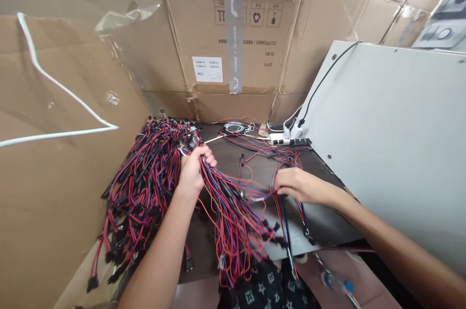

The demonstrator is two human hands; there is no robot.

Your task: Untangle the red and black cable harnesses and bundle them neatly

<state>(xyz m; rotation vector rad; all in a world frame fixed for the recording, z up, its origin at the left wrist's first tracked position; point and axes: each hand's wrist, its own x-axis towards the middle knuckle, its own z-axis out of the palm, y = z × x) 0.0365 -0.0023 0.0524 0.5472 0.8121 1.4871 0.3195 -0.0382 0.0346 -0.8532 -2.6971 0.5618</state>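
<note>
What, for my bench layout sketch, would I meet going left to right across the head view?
Cardboard sheet → pile of red and black wire leads → left hand → wire bunch → right hand → grey metal panel

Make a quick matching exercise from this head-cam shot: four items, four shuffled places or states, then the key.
Items:
1. Left hand
2. Right hand
3. White power strip
4. Heap of red-and-black wire leads

States:
A. Piled against the cardboard sheet
B. Clenched around a hanging wire bundle
C. At the back of the dark tabletop, beside the pale panel
D. Pinching loose wires

Pairs: 1-B, 2-D, 3-C, 4-A
</note>
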